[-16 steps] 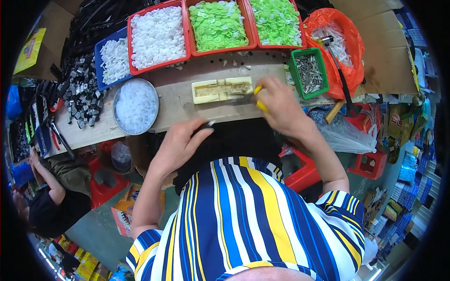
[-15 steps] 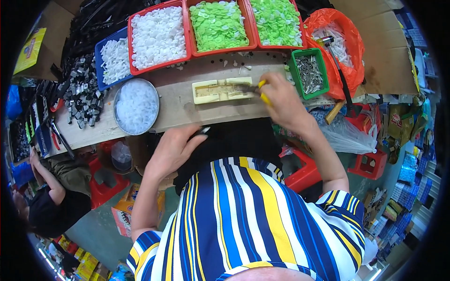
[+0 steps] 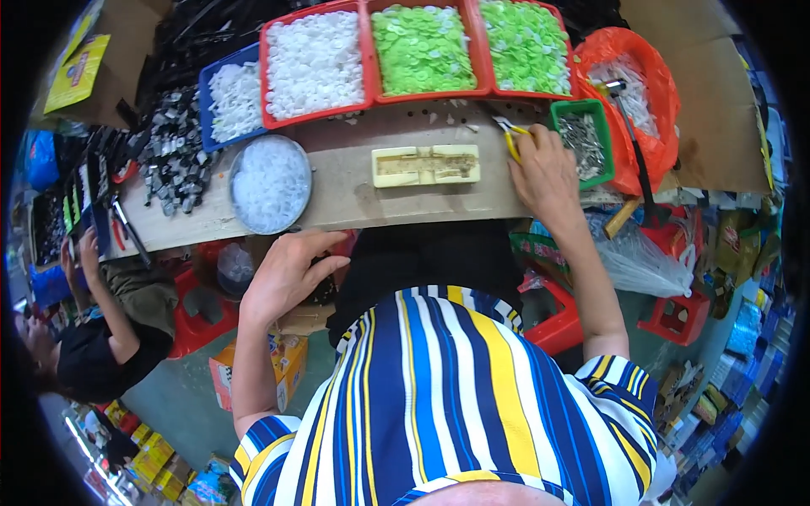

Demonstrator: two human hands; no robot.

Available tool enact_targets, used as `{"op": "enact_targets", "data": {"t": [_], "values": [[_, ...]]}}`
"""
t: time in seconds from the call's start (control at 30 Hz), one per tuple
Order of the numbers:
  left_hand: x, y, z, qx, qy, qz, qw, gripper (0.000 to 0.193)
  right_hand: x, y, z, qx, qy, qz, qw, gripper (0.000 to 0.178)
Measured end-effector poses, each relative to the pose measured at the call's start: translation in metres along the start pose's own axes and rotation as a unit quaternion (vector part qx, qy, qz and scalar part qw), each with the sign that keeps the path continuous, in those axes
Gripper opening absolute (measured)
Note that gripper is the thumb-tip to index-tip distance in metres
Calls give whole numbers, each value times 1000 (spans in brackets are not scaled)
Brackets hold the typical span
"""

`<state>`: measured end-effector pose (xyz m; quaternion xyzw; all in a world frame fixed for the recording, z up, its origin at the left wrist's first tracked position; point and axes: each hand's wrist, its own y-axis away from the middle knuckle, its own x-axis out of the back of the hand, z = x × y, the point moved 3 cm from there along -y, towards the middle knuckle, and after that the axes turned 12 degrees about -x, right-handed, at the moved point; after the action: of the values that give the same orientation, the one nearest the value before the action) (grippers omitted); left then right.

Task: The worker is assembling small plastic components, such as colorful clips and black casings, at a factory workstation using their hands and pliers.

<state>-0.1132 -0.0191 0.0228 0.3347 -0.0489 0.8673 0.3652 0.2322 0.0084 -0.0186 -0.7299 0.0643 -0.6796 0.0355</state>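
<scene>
Pliers [image 3: 510, 135], yellow-handled, light and stiff, best gripped by the handles, sit clenched in the right hand [image 3: 547, 173] at the table [image 3: 354, 190] beside a green bin [image 3: 585, 142], while the left hand [image 3: 285, 274] hangs open below its edge

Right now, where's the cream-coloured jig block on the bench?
In the head view, the cream jig block lies mid-bench on the wooden board, below the red trays, between the round tin of white parts and the right hand.
</scene>
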Motion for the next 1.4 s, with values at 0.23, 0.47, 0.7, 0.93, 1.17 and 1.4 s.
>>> {"op": "enact_targets", "data": {"t": [0.23,0.47,0.7,0.93,1.17,1.4], "values": [[46,-6,-10,-3,-13,163,987,21,9,-16,-5,139,-97,23,985,27],[103,11,-78,10,-152,345,926,14,-9,-59,-25,254,-92,-71,960,24],[138,7,-138,0,-319,398,860,22,-6,-61,-21,260,-45,-86,961,18],[141,-16,-148,37,-389,298,871,25,25,-77,-20,247,-205,-28,947,14],[158,-13,-153,49,-324,314,891,25,26,-178,-28,223,-271,84,933,10],[169,17,-205,70,336,518,783,27,0,-269,-62,244,-175,131,945,21]]}}
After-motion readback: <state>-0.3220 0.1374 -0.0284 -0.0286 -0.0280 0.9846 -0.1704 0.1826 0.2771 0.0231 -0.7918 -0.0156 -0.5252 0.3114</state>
